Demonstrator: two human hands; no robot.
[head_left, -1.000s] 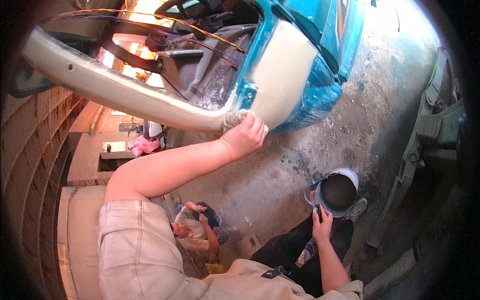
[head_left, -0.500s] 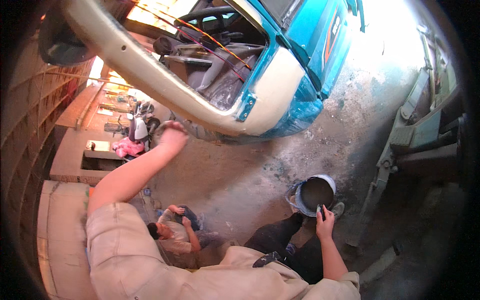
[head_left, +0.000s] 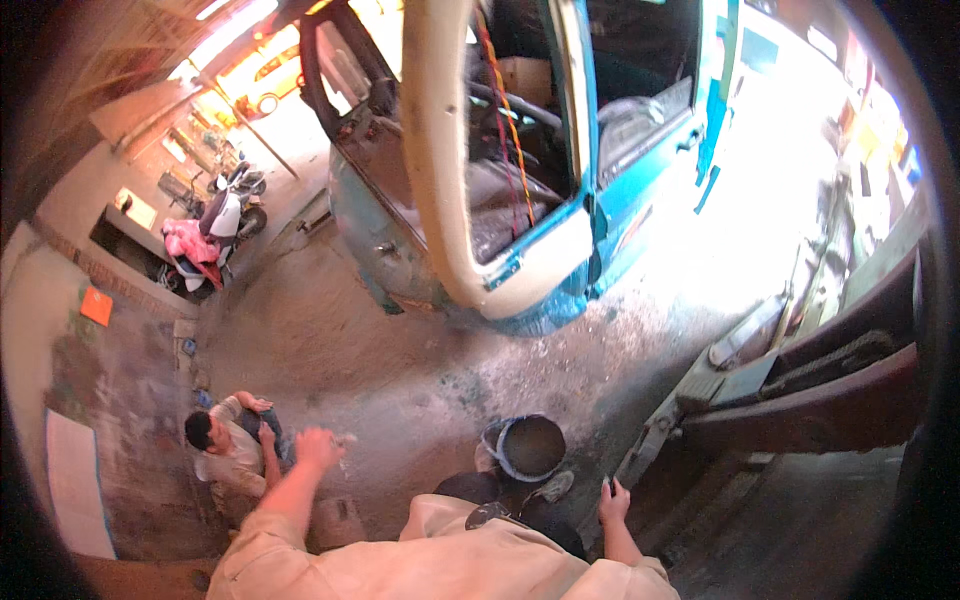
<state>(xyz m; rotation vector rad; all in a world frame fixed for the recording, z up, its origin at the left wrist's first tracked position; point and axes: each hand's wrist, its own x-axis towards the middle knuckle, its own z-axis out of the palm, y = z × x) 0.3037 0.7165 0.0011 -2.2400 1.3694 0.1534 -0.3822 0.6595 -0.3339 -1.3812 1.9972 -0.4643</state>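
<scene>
My left hand (head_left: 319, 449) is raised out in front at the left, away from the cab. Its fingers look closed, with a small pale bit at their tips that is too blurred to name. My right hand (head_left: 614, 501) is low at the right, wrapped around a small dark object (head_left: 607, 486) whose kind I cannot tell. Ahead of me stands a vehicle cab (head_left: 535, 278), blue with cream-coloured patches on its corner and pillar. A pale-rimmed bucket (head_left: 501, 455) with dark contents sits on the floor by my feet, left of my right hand.
Another person (head_left: 232, 446) sits low at the left. Heavy metal beams (head_left: 800, 400) run along the right. A motorbike (head_left: 225, 222) with a pink cover stands at the back left. Red and yellow wires (head_left: 507, 100) hang in the cab's window opening.
My left hand has come down and back from the cab's lower edge. My view has swung, so more of the cab shows and the bucket sits further left. My right hand still grips the dark object.
</scene>
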